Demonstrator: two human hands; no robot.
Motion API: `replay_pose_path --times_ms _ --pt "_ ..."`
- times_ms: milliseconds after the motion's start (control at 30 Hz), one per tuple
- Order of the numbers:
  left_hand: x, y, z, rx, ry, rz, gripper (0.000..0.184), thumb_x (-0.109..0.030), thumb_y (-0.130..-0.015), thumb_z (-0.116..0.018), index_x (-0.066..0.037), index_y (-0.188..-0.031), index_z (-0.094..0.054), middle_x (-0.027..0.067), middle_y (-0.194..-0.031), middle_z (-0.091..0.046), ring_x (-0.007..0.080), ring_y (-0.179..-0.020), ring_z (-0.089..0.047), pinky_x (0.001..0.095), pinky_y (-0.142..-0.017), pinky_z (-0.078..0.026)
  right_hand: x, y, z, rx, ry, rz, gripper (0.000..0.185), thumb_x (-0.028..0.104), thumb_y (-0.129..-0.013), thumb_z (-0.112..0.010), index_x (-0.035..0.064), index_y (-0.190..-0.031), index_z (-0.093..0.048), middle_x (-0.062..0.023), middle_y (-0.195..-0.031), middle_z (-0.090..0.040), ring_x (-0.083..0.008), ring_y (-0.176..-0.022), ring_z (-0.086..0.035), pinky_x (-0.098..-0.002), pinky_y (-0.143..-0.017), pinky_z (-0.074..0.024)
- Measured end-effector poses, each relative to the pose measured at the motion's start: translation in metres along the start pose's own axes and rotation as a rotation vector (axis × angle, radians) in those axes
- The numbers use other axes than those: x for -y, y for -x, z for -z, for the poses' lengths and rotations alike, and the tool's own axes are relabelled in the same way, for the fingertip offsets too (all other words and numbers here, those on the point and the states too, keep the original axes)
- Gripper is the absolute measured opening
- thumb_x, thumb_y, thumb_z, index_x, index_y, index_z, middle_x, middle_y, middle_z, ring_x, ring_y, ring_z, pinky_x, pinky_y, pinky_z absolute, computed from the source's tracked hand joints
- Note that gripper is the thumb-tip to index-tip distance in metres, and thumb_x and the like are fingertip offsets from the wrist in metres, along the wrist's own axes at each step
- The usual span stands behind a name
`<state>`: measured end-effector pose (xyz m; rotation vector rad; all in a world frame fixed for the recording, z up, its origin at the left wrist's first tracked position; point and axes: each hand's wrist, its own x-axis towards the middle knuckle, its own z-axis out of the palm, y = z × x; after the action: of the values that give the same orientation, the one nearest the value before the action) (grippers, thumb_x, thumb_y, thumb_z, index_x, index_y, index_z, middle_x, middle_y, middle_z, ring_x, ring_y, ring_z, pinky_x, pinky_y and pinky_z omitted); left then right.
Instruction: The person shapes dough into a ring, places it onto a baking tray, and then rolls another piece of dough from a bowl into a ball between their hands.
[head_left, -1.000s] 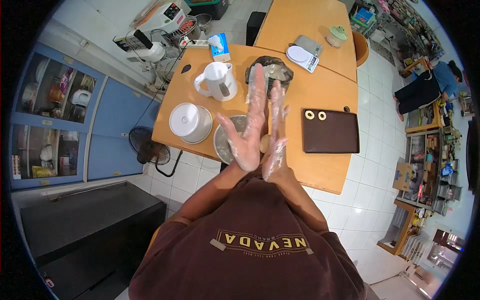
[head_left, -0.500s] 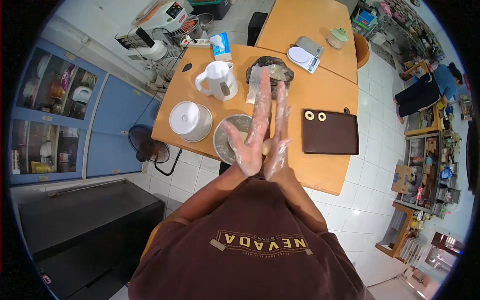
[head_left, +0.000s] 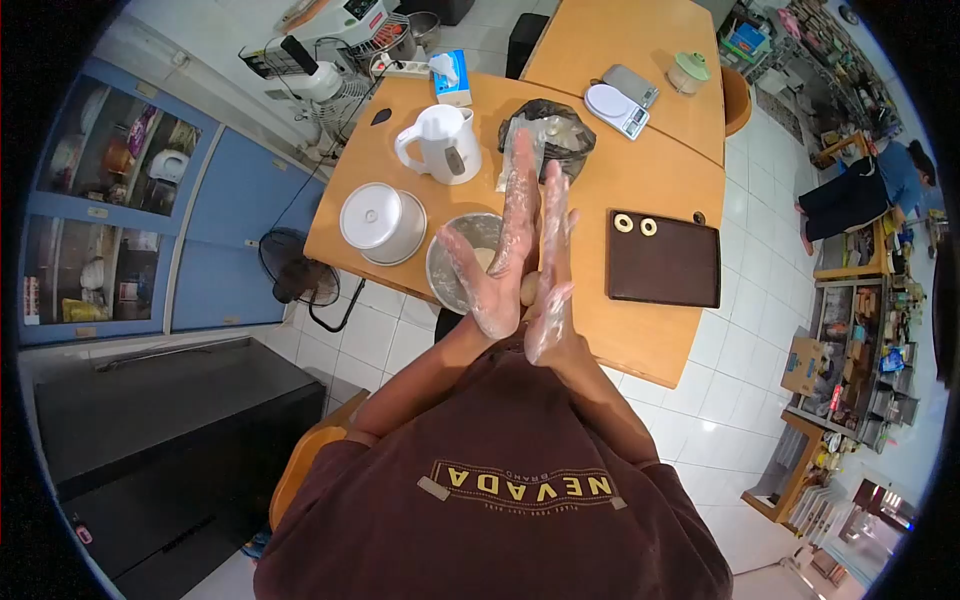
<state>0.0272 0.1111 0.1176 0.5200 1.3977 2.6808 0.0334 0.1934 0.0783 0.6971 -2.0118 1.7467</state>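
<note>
Between the facing palms of my left hand (head_left: 498,255) and my right hand (head_left: 556,275) a pale dough ball (head_left: 530,288) is held. Both hands wear clear plastic gloves with whitish smears, their fingers stretched out and pointing away from me. A metal bowl (head_left: 440,265) with pale dough (head_left: 484,258) inside stands beside and partly behind my left hand. Right of my hands lies a dark brown tray (head_left: 663,268) with two pale dough rings (head_left: 636,225) near its far left corner. Beyond my fingertips sits a black plastic bag (head_left: 571,160) holding clear bags.
On the wooden table (head_left: 640,340) stand a white lidded tub (head_left: 383,225), a white kettle (head_left: 448,145), a tissue box (head_left: 452,92), a kitchen scale (head_left: 615,108) and a green-lidded jar (head_left: 688,73). A person (head_left: 870,185) is at the shelves on the right.
The view has shifted slightly. My palms have slid a little against each other around the dough ball, with my left hand slightly farther back toward me. The tray and dough rings stay in place.
</note>
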Motion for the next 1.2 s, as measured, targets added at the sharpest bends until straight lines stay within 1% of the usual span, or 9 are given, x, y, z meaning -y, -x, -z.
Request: replay_pose_path --times_ms 100,300,433,633,800,900,1000,1100,1200 --pt "0.02 0.008 0.012 -0.033 0.057 0.035 0.127 -0.097 -0.077 0.007 -0.006 -0.166 0.006 0.0097 -0.174 0.009 0.0258 -0.16 0.007 0.046 -0.127 0.005 -0.006 -0.001 -0.008 -0.021 -0.036 0.079 0.101 0.076 -0.098 -0.005 0.0011 -0.165 -0.009 -0.0221 -0.173 -0.002 -0.0414 -0.159 0.005 -0.0589 -0.121 0.0142" --pt "0.002 0.022 0.016 0.139 -0.373 0.078 0.129 -0.098 -0.075 0.007 -0.007 -0.166 0.006 0.0095 -0.174 0.01 0.0261 -0.16 0.007 0.0466 -0.127 0.005 0.005 -0.023 -0.003 -0.11 0.017 0.011 0.106 0.08 -0.095 -0.001 0.0015 -0.165 -0.009 -0.0212 -0.173 -0.001 -0.0407 -0.159 0.007 -0.0599 -0.119 0.0159" --pt "-0.018 0.01 0.023 0.11 -0.219 0.076 0.132 -0.103 -0.073 -0.005 -0.012 -0.167 0.003 0.0067 -0.175 0.004 0.0289 -0.16 -0.002 0.0441 -0.127 0.004 -0.004 -0.021 -0.02 -0.082 0.038 0.004 0.102 0.077 -0.097 -0.003 0.0017 -0.166 -0.009 -0.0222 -0.173 0.0 -0.0409 -0.159 0.008 -0.0606 -0.119 0.0167" --pt "-0.036 -0.011 0.041 -0.038 0.131 0.058 0.133 -0.104 -0.071 -0.005 -0.013 -0.168 0.003 0.0019 -0.175 0.003 0.0304 -0.16 -0.003 0.0522 -0.127 -0.005 -0.003 -0.024 -0.06 -0.04 0.056 0.004 0.095 0.072 -0.101 -0.006 0.0019 -0.166 -0.009 -0.024 -0.172 0.0 -0.0429 -0.159 0.006 -0.0608 -0.119 0.0165" --pt "-0.046 -0.012 0.069 0.008 0.085 0.083 0.134 -0.105 -0.07 -0.007 -0.014 -0.168 0.003 0.0002 -0.175 0.003 0.0299 -0.16 -0.004 0.0541 -0.126 -0.008 0.006 -0.047 -0.079 0.0 0.072 0.054 0.095 0.071 -0.101 -0.009 0.0004 -0.165 -0.011 -0.0235 -0.172 -0.004 -0.0429 -0.159 0.001 -0.0609 -0.12 0.0153" --pt "-0.053 -0.008 0.085 0.1 -0.118 0.115 0.133 -0.105 -0.071 -0.007 -0.014 -0.168 0.003 0.0007 -0.175 0.002 0.0295 -0.16 -0.004 0.053 -0.127 -0.008 0.012 -0.064 -0.101 -0.014 0.311 -0.108 0.098 0.073 -0.1 -0.009 0.0003 -0.165 -0.013 -0.0235 -0.172 -0.004 -0.0424 -0.159 0.001 -0.0605 -0.12 0.0158" --pt "-0.061 -0.006 0.094 0.137 -0.199 0.119 0.132 -0.104 -0.071 -0.007 -0.014 -0.168 0.003 0.0011 -0.175 0.002 0.0291 -0.16 -0.004 0.0518 -0.127 -0.008 0.004 -0.073 -0.104 -0.102 0.16 -0.121 0.102 0.078 -0.098 -0.007 0.0007 -0.165 -0.013 -0.0236 -0.172 -0.004 -0.0419 -0.159 0.002 -0.0595 -0.12 0.0169" --pt "-0.069 -0.012 0.103 0.103 -0.091 0.099 0.132 -0.104 -0.072 -0.008 -0.014 -0.168 0.002 0.0017 -0.175 0.002 0.0286 -0.16 -0.004 0.0497 -0.127 -0.006 -0.009 -0.077 -0.103 -0.097 0.171 -0.002 0.106 0.081 -0.095 -0.003 0.0013 -0.165 -0.012 -0.0237 -0.172 -0.002 -0.0412 -0.159 0.005 -0.0591 -0.119 0.0185" --pt "-0.074 -0.02 0.112 0.043 0.104 0.048 0.13 -0.103 -0.074 -0.009 -0.013 -0.168 0.002 0.0023 -0.175 0.002 0.028 -0.16 -0.003 0.0469 -0.128 -0.002 0.003 -0.075 -0.117 -0.074 0.119 -0.159 0.102 0.08 -0.096 -0.006 0.0058 -0.166 -0.01 -0.0232 -0.172 -0.002 -0.0417 -0.159 0.004 -0.0596 -0.118 0.0201"
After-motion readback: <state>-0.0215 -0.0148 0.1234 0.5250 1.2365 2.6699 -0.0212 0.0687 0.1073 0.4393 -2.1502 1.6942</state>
